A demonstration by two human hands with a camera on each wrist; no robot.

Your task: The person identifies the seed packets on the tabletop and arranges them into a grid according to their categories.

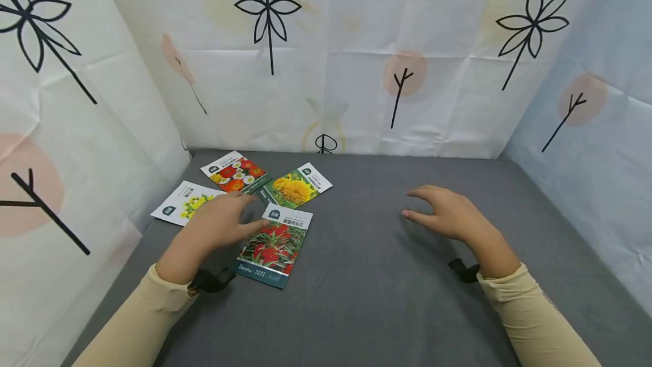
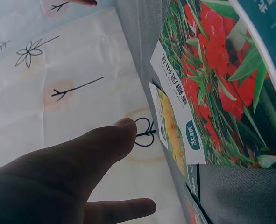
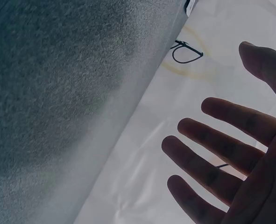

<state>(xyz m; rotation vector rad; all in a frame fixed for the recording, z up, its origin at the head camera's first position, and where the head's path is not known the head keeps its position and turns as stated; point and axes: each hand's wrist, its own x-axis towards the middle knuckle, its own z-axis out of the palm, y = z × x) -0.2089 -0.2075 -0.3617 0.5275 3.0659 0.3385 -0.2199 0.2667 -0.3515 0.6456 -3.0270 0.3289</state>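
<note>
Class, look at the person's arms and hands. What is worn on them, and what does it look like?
The left sleeve and right sleeve match: pale yellow-beige, reaching the wrist, with creased fabric. Beside each cuff is a black band, one on the left and one on the right. The left hand and right hand wear no gloves.

1. Head: looks forward and down over the grey table [image 1: 367,299] to the cloth backdrop [image 1: 346,27].
2. Left wrist: turned sideways, close to the red-flower packet [image 2: 222,70], which the head view shares.
3. Right wrist: tilted, close to the right hand [image 3: 264,179], facing table and backdrop, also in head view.
</note>
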